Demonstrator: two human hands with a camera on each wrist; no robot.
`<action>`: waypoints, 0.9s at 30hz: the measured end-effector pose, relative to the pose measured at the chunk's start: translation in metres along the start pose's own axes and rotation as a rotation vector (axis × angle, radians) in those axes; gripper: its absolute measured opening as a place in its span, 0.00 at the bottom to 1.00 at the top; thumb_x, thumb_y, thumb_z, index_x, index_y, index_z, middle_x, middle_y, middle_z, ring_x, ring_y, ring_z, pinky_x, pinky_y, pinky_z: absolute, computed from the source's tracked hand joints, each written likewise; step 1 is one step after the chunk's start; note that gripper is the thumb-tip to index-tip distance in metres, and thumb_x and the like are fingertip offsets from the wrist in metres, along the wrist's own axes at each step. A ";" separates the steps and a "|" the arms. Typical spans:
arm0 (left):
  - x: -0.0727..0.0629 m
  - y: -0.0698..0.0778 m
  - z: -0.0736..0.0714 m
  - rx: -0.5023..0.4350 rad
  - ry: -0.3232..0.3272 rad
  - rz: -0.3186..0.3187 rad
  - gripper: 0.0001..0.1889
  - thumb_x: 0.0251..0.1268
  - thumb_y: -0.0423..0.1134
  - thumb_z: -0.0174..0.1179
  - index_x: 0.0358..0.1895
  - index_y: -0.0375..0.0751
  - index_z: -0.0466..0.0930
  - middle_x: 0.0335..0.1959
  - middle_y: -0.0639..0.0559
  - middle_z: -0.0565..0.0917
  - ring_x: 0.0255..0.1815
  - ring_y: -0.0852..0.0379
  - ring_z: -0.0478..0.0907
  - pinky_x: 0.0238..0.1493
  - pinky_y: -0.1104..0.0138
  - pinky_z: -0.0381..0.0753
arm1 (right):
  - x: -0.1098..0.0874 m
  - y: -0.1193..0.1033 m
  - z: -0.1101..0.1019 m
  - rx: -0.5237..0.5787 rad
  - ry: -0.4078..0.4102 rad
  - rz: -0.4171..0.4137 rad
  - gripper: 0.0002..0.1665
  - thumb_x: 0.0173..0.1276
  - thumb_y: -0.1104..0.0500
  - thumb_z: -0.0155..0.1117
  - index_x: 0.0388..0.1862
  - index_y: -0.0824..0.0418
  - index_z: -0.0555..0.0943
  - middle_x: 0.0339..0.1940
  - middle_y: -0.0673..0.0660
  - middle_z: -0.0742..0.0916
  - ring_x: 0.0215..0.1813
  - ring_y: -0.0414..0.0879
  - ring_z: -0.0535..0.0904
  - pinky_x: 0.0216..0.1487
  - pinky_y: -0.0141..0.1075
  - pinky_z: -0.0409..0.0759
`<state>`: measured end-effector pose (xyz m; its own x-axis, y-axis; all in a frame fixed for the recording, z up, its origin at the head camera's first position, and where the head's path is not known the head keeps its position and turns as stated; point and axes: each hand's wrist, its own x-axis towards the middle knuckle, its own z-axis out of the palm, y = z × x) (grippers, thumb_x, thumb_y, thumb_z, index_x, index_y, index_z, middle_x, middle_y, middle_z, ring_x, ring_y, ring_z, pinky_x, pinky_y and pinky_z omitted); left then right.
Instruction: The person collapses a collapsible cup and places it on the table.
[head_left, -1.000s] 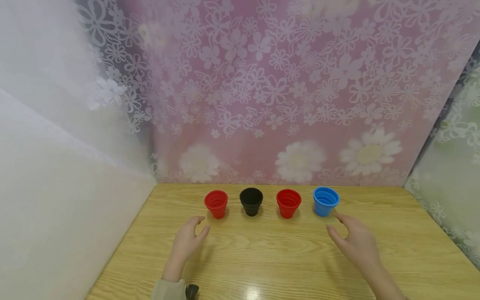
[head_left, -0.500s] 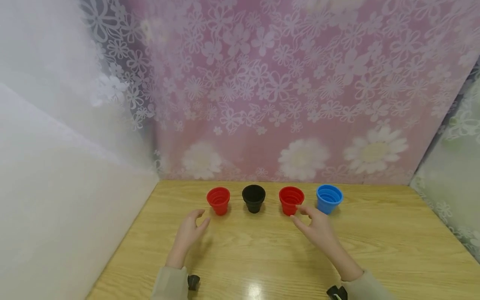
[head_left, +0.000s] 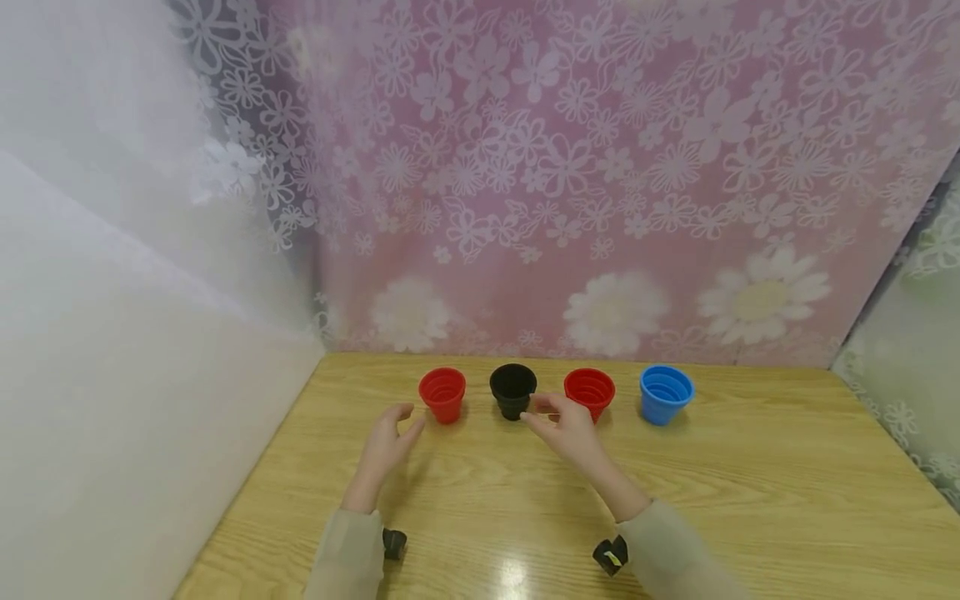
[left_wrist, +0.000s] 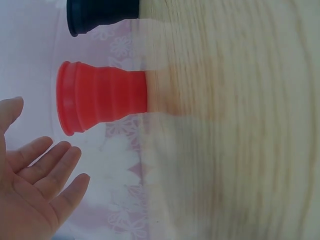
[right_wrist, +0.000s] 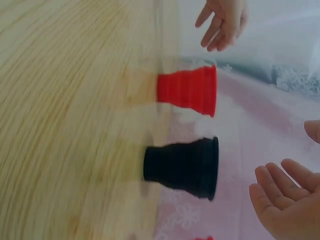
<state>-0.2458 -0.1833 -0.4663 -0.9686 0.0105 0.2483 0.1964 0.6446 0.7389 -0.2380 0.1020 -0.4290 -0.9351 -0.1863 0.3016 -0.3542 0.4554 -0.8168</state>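
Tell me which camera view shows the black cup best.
The right wrist view: the black cup appears large and whole, from the side. The head view shows it smaller, from above, opening visible; the left wrist view cuts it off at the top edge.

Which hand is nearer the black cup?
Right. The right hand is just off the right side of the black cup; the left hand is farther away, near the leftmost red cup.
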 end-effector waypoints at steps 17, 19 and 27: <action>0.028 -0.022 0.007 -0.204 -0.057 -0.037 0.26 0.59 0.37 0.57 0.55 0.21 0.63 0.53 0.30 0.69 0.55 0.38 0.66 0.53 0.49 0.66 | 0.039 -0.003 0.084 0.162 -0.174 0.081 0.30 0.64 0.60 0.56 0.62 0.71 0.61 0.59 0.68 0.69 0.58 0.58 0.66 0.55 0.48 0.66; 0.031 -0.025 0.009 -0.232 -0.066 -0.047 0.26 0.59 0.36 0.57 0.56 0.21 0.63 0.54 0.30 0.69 0.56 0.38 0.65 0.54 0.50 0.65 | 0.044 -0.003 0.092 0.165 -0.204 0.100 0.34 0.65 0.58 0.55 0.64 0.71 0.56 0.62 0.68 0.65 0.61 0.59 0.62 0.56 0.49 0.65; 0.043 -0.042 0.020 -0.389 -0.097 -0.016 0.27 0.60 0.30 0.55 0.58 0.17 0.57 0.57 0.26 0.63 0.59 0.35 0.59 0.57 0.50 0.60 | 0.060 -0.001 0.113 0.126 -0.166 0.167 0.38 0.64 0.59 0.57 0.65 0.74 0.52 0.62 0.71 0.64 0.62 0.61 0.60 0.55 0.50 0.66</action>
<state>-0.2986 -0.1953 -0.4994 -0.9782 0.0866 0.1887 0.2064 0.3078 0.9288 -0.2923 -0.0075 -0.4656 -0.9614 -0.2630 0.0808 -0.1806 0.3818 -0.9064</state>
